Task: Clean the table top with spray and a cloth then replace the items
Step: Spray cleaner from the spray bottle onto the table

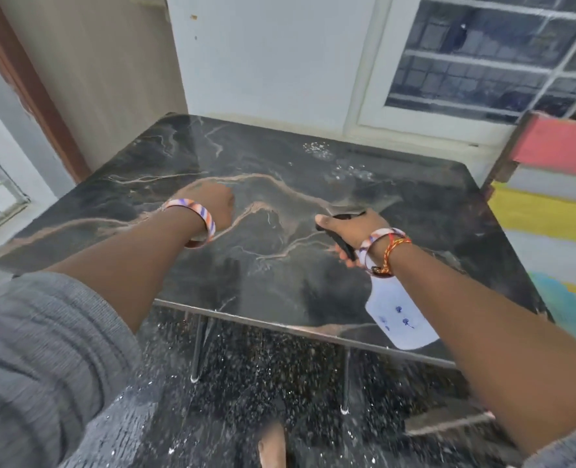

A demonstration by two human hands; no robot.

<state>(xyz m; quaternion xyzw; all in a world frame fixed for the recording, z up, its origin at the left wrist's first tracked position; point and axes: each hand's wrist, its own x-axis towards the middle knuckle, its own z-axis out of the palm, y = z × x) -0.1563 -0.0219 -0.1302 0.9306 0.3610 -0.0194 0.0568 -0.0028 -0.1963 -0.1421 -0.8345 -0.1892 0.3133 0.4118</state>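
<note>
A dark marble-patterned table top (185,157) fills the middle of the view, with wet spray droplets (333,160) on its far right part. My right hand (350,231) grips the black trigger head of a white spray bottle (398,315), whose body hangs below my wrist over the table's near right edge. My left hand (212,204) hovers above the table's middle with its fingers curled downward and out of sight; whether it holds anything is hidden. No cloth shows.
A white wall and barred window (482,62) stand behind the table. A striped pink, white and yellow chair back (556,184) sits close at the right. A brown door frame (33,96) is at the left. Speckled dark floor and thin table legs (197,352) lie below.
</note>
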